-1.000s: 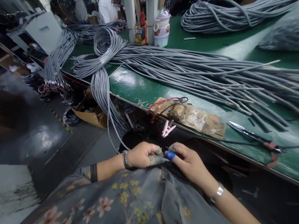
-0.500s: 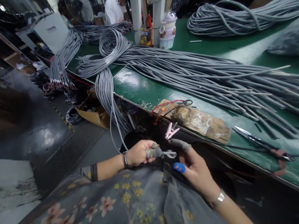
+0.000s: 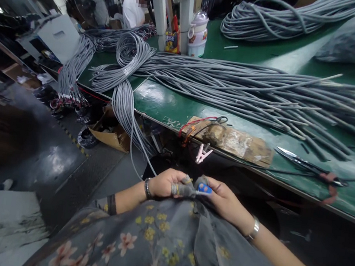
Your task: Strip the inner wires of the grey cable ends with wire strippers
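My left hand (image 3: 171, 183), with grey wrapping on its thumb and finger, is closed around the end of a grey cable (image 3: 133, 161). That cable runs back past the wrist to a bundle hanging off the bench. Close against it, my right hand (image 3: 221, 198), wearing a blue cover on the thumb, pinches the pale cable tip that sticks out of the left fingers. Most of the tip is hidden by the fingertips. Both hands are in front of my flowered clothing, below a pink clip (image 3: 203, 154) at the bench edge.
Long grey cables (image 3: 223, 84) lie across the green bench (image 3: 159, 98). Near its front edge are a worn wooden block (image 3: 247, 146) and scissors (image 3: 307, 165). A cup (image 3: 197, 35) stands behind. A cardboard box (image 3: 112, 131) is under the bench; a person (image 3: 133, 9) is beyond.
My right hand has moved left and closed on the cable tip, with its thumb and finger now together. My left hand has stayed almost in place.
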Demonstrator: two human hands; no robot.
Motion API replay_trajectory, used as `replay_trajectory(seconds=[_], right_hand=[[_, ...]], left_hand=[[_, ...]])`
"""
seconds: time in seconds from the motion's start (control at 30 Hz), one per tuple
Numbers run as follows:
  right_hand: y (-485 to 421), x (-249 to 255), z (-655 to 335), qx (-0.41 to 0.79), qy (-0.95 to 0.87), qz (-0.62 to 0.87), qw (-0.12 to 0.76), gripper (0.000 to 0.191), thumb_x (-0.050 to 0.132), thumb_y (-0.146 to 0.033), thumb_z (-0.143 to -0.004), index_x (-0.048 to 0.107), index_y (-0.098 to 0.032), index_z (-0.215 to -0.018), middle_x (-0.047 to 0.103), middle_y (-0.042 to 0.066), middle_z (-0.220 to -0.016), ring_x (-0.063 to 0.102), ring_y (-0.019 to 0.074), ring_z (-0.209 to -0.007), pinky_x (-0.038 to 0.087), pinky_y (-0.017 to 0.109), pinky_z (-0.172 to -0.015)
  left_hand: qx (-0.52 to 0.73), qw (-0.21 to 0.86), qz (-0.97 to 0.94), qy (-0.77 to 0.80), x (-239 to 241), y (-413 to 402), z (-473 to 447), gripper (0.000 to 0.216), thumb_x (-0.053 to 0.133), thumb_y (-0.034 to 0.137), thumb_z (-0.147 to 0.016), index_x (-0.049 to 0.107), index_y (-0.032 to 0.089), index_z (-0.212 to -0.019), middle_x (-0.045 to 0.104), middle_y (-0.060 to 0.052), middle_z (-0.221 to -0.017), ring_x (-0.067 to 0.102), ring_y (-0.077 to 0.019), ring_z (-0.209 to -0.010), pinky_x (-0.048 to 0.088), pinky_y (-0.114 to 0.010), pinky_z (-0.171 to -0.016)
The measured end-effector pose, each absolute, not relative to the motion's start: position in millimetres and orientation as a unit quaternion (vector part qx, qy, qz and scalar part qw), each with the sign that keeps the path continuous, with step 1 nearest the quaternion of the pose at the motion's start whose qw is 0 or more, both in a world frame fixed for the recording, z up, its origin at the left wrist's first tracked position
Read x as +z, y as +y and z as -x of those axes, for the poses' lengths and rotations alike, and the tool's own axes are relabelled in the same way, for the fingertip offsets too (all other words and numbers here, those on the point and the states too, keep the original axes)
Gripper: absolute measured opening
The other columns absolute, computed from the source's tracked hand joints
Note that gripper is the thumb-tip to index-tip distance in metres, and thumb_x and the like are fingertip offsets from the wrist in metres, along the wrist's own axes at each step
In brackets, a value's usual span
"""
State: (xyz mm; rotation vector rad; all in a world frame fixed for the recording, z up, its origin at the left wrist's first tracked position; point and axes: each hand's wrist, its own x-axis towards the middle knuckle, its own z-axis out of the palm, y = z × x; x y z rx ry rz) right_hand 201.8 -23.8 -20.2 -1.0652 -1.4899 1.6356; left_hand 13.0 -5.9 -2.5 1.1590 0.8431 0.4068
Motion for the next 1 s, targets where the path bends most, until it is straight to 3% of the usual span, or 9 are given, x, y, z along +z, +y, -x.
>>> replay_trajectory(seconds=[0.13,0.3,0.4,0.53,0.7,0.8,0.9,1.0], right_hand=[[-18.8,-30.6,-198.2,0.664,-0.459,0.488,0.333,0.064,0.067,-0.08,-0.051,0.053,-0.019,-0.059,0.044,-0.003,-0.053,0.032,0.0095,-0.05,0.031,0.023,-0.045],[-19.0,-36.7,-218.1,0.65,-0.416,0.533,0.347,0.067,0.05,-0.089,-0.06,0.035,-0.023,-0.052,0.023,-0.008,-0.045,0.015,0.0077,-0.043,0.014,0.024,-0.039],[-24.9,-23.9,-228.0,0.656,-0.477,0.506,0.294,0.07,0.044,-0.09,-0.062,0.038,-0.022,-0.049,0.028,-0.005,-0.046,0.02,0.0087,-0.045,0.018,0.025,-0.041],[-27.2,-5.9,-219.1,0.646,-0.553,0.456,0.261,0.065,0.06,-0.083,-0.057,0.05,-0.019,-0.056,0.043,-0.002,-0.056,0.034,0.0112,-0.056,0.031,0.024,-0.05],[-23.0,-13.3,-197.6,0.675,-0.491,0.481,0.27,0.059,0.069,-0.072,-0.055,0.046,-0.018,-0.05,0.036,-0.005,-0.05,0.027,0.0078,-0.05,0.027,0.022,-0.045],[-17.2,-26.9,-194.4,0.653,-0.468,0.512,0.305,0.055,0.072,-0.069,-0.052,0.051,-0.018,-0.051,0.042,-0.004,-0.049,0.03,0.0083,-0.049,0.029,0.023,-0.045],[-8.7,-35.9,-201.4,0.613,-0.45,0.542,0.357,0.057,0.067,-0.074,-0.054,0.049,-0.02,-0.053,0.04,-0.004,-0.049,0.03,0.0093,-0.048,0.027,0.024,-0.044],[-2.5,-34.1,-211.2,0.586,-0.44,0.556,0.392,0.059,0.057,-0.08,-0.063,0.045,-0.023,-0.056,0.032,-0.005,-0.046,0.025,0.0098,-0.044,0.021,0.025,-0.04]], left_hand=[[0.145,0.662,-0.671,0.3,9.2,-0.1,-8.4,0.045,0.074,0.057,-0.064,0.068,0.013,-0.069,0.066,-0.005,-0.068,0.057,-0.0114,-0.061,0.045,-0.021,-0.063],[0.164,0.54,-0.764,0.312,7.0,1.8,-4.3,0.032,0.065,0.046,-0.078,0.074,0.015,-0.083,0.072,-0.01,-0.082,0.064,-0.0168,-0.074,0.047,-0.023,-0.072],[0.167,0.475,-0.792,0.345,3.3,0.9,-4.1,0.028,0.062,0.041,-0.081,0.073,0.016,-0.087,0.072,-0.009,-0.081,0.063,-0.0152,-0.072,0.045,-0.022,-0.07],[0.144,0.413,-0.824,0.36,0.9,0.4,-8.3,0.019,0.062,0.033,-0.081,0.072,0.017,-0.084,0.07,-0.006,-0.075,0.06,-0.0135,-0.068,0.042,-0.02,-0.066],[0.138,0.492,-0.784,0.352,-3.5,1.5,-9.9,0.024,0.064,0.037,-0.079,0.07,0.013,-0.079,0.066,-0.003,-0.071,0.054,-0.0105,-0.062,0.04,-0.019,-0.062],[0.133,0.577,-0.723,0.356,-4.6,2.0,-5.5,0.035,0.068,0.046,-0.074,0.069,0.011,-0.076,0.065,-0.003,-0.069,0.054,-0.0105,-0.063,0.043,-0.019,-0.064],[0.141,0.641,-0.668,0.349,-1.1,2.4,1.6,0.047,0.073,0.056,-0.065,0.071,0.01,-0.075,0.067,-0.007,-0.071,0.058,-0.0133,-0.065,0.047,-0.023,-0.065],[0.2,0.633,-0.648,0.373,4.9,5.7,8.1,0.051,0.074,0.059,-0.062,0.072,0.01,-0.076,0.067,-0.008,-0.071,0.058,-0.0134,-0.063,0.048,-0.024,-0.063]])
